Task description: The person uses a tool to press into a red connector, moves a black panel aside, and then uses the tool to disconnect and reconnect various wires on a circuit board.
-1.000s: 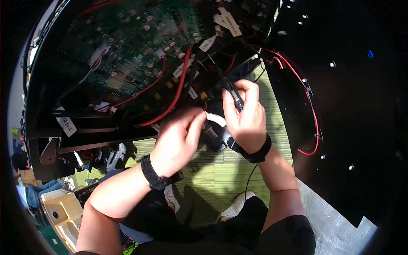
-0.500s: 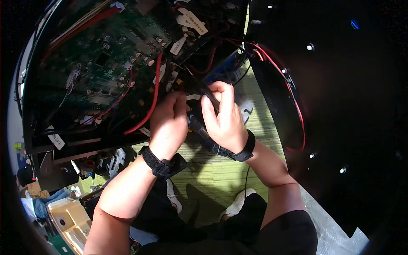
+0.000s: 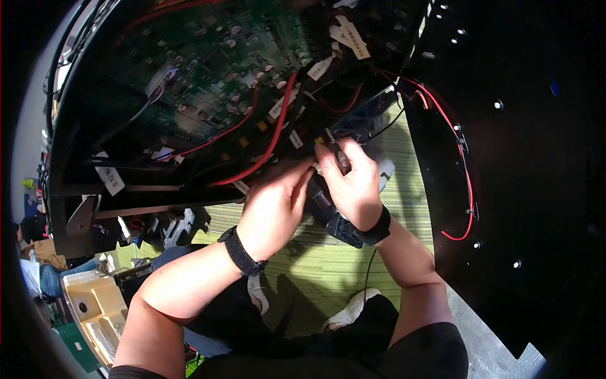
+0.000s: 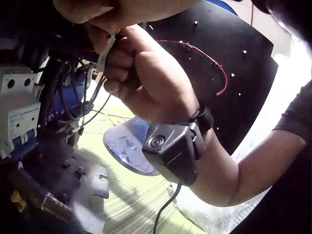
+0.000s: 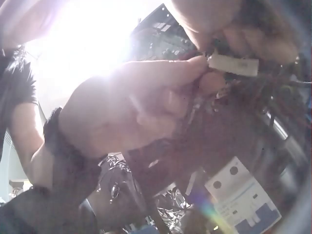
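An open black cabinet holds a green circuit board (image 3: 208,69) with red wires (image 3: 268,136) and white-tagged cables. Both hands meet at the cable bundle below the board. My left hand (image 3: 303,180) pinches a white tag (image 5: 233,64) on a wire between thumb and forefinger. Right beside it, my right hand (image 3: 334,158) curls its fingers round a black cable (image 3: 341,159). In the left wrist view the right hand (image 4: 146,83) grips that dark bundle, with the white tag (image 4: 105,53) at its knuckles. A black camera strap sits on each wrist.
A black side panel (image 3: 524,177) with a clipped red wire (image 3: 464,189) stands to the right. A white and blue circuit breaker (image 4: 17,117) is mounted by the bundle. Green striped carpet (image 3: 315,265) lies below, with the person's white shoes (image 3: 350,309). Cream plastic parts (image 3: 95,316) lie lower left.
Both hands have stayed at the cable bundle and drawn closer together. The left fingertips now touch the white tag next to the right hand. The head view has swung slightly.
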Tool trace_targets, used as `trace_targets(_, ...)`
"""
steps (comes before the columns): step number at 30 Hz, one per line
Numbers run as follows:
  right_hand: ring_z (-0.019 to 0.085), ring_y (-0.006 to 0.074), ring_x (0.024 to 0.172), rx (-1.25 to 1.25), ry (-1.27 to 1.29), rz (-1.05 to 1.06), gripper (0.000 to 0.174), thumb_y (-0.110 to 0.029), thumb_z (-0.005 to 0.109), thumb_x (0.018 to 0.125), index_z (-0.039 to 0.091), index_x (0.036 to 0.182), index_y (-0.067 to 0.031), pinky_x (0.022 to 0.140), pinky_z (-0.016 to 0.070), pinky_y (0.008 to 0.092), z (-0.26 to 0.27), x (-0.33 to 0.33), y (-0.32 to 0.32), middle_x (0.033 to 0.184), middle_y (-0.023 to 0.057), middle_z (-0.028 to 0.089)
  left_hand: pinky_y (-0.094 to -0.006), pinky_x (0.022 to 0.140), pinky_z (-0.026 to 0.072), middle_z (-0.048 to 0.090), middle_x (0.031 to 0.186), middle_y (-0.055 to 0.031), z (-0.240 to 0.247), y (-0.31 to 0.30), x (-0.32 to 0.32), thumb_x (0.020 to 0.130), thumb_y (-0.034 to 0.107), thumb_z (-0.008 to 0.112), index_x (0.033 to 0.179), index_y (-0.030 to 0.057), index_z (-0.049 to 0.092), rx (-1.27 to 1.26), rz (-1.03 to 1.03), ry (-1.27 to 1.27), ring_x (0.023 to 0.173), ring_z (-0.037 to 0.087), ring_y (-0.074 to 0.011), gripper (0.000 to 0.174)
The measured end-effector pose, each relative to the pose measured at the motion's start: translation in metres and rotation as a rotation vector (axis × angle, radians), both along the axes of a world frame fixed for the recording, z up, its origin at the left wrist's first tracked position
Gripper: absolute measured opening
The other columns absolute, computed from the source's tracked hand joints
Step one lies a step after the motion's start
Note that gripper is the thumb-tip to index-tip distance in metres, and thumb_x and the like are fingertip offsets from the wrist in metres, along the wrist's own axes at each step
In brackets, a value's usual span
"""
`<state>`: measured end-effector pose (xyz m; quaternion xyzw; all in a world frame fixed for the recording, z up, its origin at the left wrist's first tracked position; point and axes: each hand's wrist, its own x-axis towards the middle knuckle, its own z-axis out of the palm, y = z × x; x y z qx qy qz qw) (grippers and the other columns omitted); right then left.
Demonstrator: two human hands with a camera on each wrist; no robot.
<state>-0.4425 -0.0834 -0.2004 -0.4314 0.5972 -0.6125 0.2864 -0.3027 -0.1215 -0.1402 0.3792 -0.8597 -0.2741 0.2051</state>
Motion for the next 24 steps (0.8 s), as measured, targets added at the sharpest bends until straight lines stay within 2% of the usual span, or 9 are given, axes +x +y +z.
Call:
trace_targets(3,0.045,0.0115,0.053,-0.089,-0.024,-0.038,0.020,-0.018,0.068,0.091,0.063,0.086,0.0003,0.050,0.0400,0.0304,-0.004,0.004,-0.006,0.061,0.0080,0.054,-0.0387,0.094,0.0497,0.054,0.128,-0.0223,-0.001,0.006,0.010,0.089,0.002,0.059,0.122,-0.0006,0.058,-0.046,-0.114,-0.012,0.113,0.058,-0.0385,0.033)
trace_targets(6,0.043,0.0096,0.053,0.084,-0.066,-0.100,0.022,-0.020,0.068,0.091,0.064,0.088,0.0012,0.050,0.0399,0.0292,0.004,0.003,-0.010,0.060,0.0065,0.055,-0.0375,0.093,0.0520,0.051,0.133,-0.0206,0.013,0.019,0.017,0.089,0.007,0.061,0.122,0.0013,0.059,-0.042,-0.191,-0.084,0.113,0.059,-0.0366,0.033)
trace_targets(9,0.041,0.0071,0.054,0.127,-0.161,-0.070,0.023,-0.021,0.068,0.092,0.064,0.087,0.0016,0.050,0.0387,0.0279,0.006,0.002,-0.015,0.059,0.0043,0.055,-0.0373,0.085,0.0542,0.052,0.134,-0.0185,0.020,0.027,0.027,0.090,0.009,0.062,0.115,0.0009,0.063,0.099,-0.272,-0.106,0.101,0.065,-0.0334,0.026)
trace_targets(12,0.041,0.0059,0.055,0.120,-0.181,-0.083,0.023,-0.021,0.068,0.092,0.064,0.086,0.0013,0.050,0.0382,0.0274,0.007,0.004,-0.017,0.059,0.0028,0.056,-0.0367,0.089,0.0516,0.055,0.131,-0.0197,0.026,0.029,0.031,0.088,0.004,0.063,0.111,-0.0002,0.066,0.263,-0.255,-0.121,0.109,0.063,-0.0334,0.023)
trace_targets(17,0.043,0.0077,0.054,0.026,-0.151,-0.208,0.025,-0.022,0.069,0.090,0.064,0.083,0.0012,0.051,0.0399,0.0294,-0.001,0.008,-0.029,0.057,0.0058,0.056,-0.0373,0.091,0.0508,0.058,0.128,-0.0190,0.023,0.024,0.037,0.090,0.006,0.062,0.111,-0.0011,0.066,0.278,-0.261,-0.111,0.110,0.063,-0.0338,0.022)
trace_targets(19,0.045,0.0131,0.052,0.058,-0.068,-0.250,0.026,-0.023,0.070,0.088,0.064,0.082,0.0021,0.053,0.0424,0.0320,0.005,0.007,-0.030,0.059,0.0121,0.058,-0.0376,0.092,0.0502,0.059,0.127,-0.0189,0.021,0.023,0.039,0.090,0.007,0.062,0.111,-0.0013,0.066,0.308,-0.274,-0.099,0.111,0.062,-0.0339,0.023)
trace_targets(20,0.055,0.0221,0.053,0.085,-0.065,-0.264,0.028,-0.023,0.071,0.087,0.065,0.081,0.0034,0.055,0.0454,0.0344,0.004,0.006,-0.033,0.065,0.0195,0.062,-0.0380,0.090,0.0515,0.059,0.127,-0.0194,0.021,0.022,0.039,0.091,0.009,0.061,0.112,-0.0012,0.065,0.275,-0.278,-0.101,0.107,0.064,-0.0345,0.024)
trace_targets(21,0.065,0.0305,0.061,0.056,-0.036,-0.266,0.025,-0.021,0.070,0.087,0.066,0.085,0.0034,0.058,0.0484,0.0358,0.004,0.006,-0.033,0.072,0.0223,0.065,-0.0383,0.088,0.0528,0.059,0.126,-0.0200,0.020,0.022,0.040,0.092,0.011,0.060,0.113,-0.0011,0.064,0.244,-0.286,-0.103,0.103,0.065,-0.0350,0.025)
trace_targets(24,0.069,0.0352,0.074,-0.078,-0.079,-0.295,0.019,-0.016,0.069,0.087,0.068,0.092,0.0024,0.063,0.0517,0.0370,0.003,0.013,-0.037,0.081,0.0247,0.067,-0.0358,0.085,0.0535,0.061,0.124,-0.0192,0.026,0.020,0.041,0.091,0.008,0.061,0.110,-0.0016,0.066,0.255,-0.289,-0.129,0.100,0.066,-0.0332,0.022)
